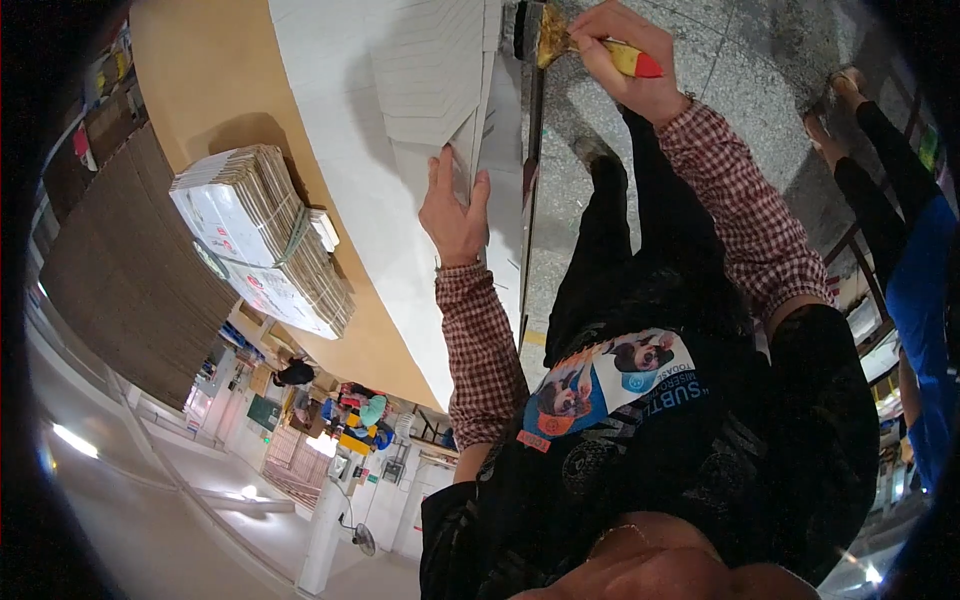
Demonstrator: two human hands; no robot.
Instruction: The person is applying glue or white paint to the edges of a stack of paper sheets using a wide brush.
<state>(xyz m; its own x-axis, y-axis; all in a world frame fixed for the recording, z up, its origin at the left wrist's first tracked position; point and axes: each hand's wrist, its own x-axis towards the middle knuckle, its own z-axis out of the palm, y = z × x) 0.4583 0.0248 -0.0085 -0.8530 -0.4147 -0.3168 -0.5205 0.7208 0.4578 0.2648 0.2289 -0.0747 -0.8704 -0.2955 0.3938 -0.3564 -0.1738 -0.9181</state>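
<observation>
Head view, sole entry.

- Your left hand (457, 215): on the sheets' near end, fingers extended, thumb spread well away from them; whether a sheet is pinched, you cannot tell from here.
- Your right hand (630, 60): fingers closed around the handle of a wide, flat brush with a yellow-and-red handle, stained metal band and dark bristles (552, 38). Bristles point toward the desk's edge, apart from the sheets.
- Pale grey, thin, flat sheets (435, 70): layered on the white-covered part of the tan desk (215, 60), edges stepped one behind another.
- Strapped bundle of white-faced, flattened cardboard (265, 235): farther left, same desk.
- Speckled grey floor (720, 50): beyond the desk's edge.

Progress, by judgement: overlapping of the sheets looks done; brush not on them now. Any coating is indistinguishable, so the remainder cannot be counted.
</observation>
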